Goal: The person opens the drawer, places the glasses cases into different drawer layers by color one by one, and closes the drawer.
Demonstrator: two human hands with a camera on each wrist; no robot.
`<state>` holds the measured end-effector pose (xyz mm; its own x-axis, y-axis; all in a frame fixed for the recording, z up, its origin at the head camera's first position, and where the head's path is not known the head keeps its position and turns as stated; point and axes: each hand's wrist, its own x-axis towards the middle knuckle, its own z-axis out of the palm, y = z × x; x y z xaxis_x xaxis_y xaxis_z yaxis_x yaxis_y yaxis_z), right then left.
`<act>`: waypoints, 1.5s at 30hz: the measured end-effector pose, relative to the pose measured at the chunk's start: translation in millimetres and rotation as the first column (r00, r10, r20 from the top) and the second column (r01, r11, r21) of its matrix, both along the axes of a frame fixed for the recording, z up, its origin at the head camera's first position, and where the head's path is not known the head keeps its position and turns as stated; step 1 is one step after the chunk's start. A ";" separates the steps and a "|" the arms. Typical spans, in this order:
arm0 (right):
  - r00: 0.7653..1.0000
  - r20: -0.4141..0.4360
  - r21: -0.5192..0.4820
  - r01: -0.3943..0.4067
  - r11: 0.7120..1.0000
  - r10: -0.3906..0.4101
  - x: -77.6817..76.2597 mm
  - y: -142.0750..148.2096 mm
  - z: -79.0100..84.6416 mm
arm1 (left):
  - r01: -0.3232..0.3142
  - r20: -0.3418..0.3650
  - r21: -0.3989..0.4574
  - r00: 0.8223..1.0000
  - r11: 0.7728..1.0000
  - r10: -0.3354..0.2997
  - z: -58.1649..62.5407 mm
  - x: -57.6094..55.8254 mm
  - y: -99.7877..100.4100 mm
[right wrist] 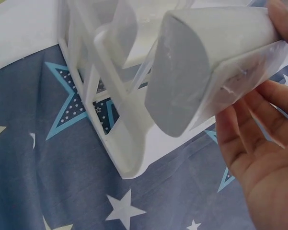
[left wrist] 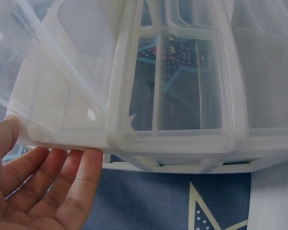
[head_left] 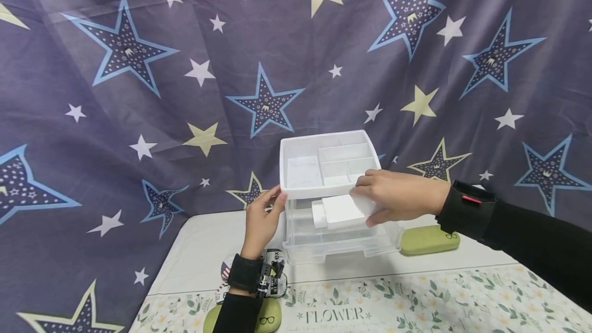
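A white plastic drawer organizer (head_left: pixel 302 190) stands on the table, with a divided tray on top and clear drawers below. Its lowest clear drawer (head_left: pixel 342 255) juts out at the front. With thumb and fingertips, my left hand (head_left: pixel 263 220) grips the left edge of the top tray; the left wrist view shows the thumb above and the fingers (left wrist: pixel 84 184) along the side. My right hand (head_left: pixel 393 197) holds a white bottle-like container (head_left: pixel 344 209) on its side in front of the organizer, over the jutting drawer. Its flat rounded base (right wrist: pixel 177 76) and a clear label show in the right wrist view.
A green glasses case (head_left: pixel 430 240) lies right of the organizer. Another green case (head_left: pixel 268 317) is partly behind my left sleeve, near a black-and-white printed item (head_left: pixel 276 274). A flowered cloth (head_left: pixel 444 297) covers the table's front, and a star-patterned curtain (head_left: pixel 139 179) hangs behind.
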<state>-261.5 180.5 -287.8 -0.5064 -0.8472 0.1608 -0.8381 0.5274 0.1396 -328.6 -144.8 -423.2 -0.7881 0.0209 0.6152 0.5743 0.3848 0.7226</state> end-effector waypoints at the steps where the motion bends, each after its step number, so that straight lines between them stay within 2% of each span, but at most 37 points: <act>1: 1.000 -0.001 -0.004 -0.004 1.000 0.004 -0.2 -1.6 -0.1 | -0.002 0.003 0.000 1.000 1.000 0.002 0.5 0.3 0.1; 6: 1.000 0.002 -0.020 -0.015 1.000 0.015 -0.8 -12.3 -2.1 | -0.006 0.011 0.006 1.000 1.000 0.006 -0.1 -0.3 -0.2; 15: 1.000 0.007 -0.036 0.022 0.999 -0.021 0.9 -22.9 -15.1 | 0.005 -0.006 0.007 1.000 1.000 -0.005 -3.3 -0.9 1.1; 23: 0.993 0.113 -0.063 0.023 0.998 -0.015 -0.9 -19.9 -26.9 | 0.007 -0.001 0.008 1.000 1.000 -0.007 -1.8 -1.9 1.9; 30: 0.989 0.147 -0.077 -0.002 0.997 0.013 -2.8 -20.3 -33.3 | -0.013 -0.014 -0.027 1.000 1.000 0.012 -1.9 -0.7 1.1; 45: 0.968 0.249 -0.080 -0.021 0.997 0.040 -3.8 -16.7 -40.2 | -0.009 -0.002 -0.020 1.000 1.000 0.009 -1.0 -0.9 0.6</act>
